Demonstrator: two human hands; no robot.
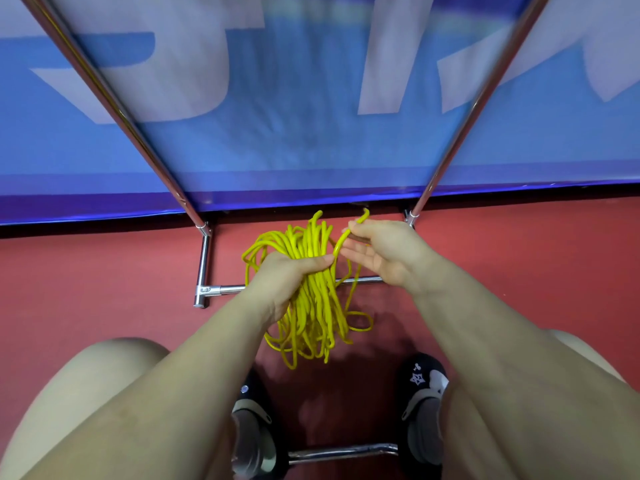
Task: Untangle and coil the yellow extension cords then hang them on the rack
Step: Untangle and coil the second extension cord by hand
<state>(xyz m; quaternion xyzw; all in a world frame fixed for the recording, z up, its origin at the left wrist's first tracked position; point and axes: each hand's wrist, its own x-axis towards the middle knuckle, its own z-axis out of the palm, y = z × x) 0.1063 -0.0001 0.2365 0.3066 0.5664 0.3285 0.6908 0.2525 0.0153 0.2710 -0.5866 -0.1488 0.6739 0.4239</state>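
Yellow cord bundle held above the red floor, inside the rack's frame

Around us we saw the chrome rack (204,271), its two slanted poles rising either side and its low crossbar passing behind the cords, a blue banner (277,133) with pale lettering beyond, and the red floor (104,271) below; black shoes (424,393) stood near a second chrome bar. Our left hand (287,282) had its grip closed round the middle of the yellow cords (311,306), loops spilling above and hanging below it. Our right hand (381,251), palm turned inward with fingers loosely spread, pinched one strand at its top between thumb and forefinger, just beside the bundle.
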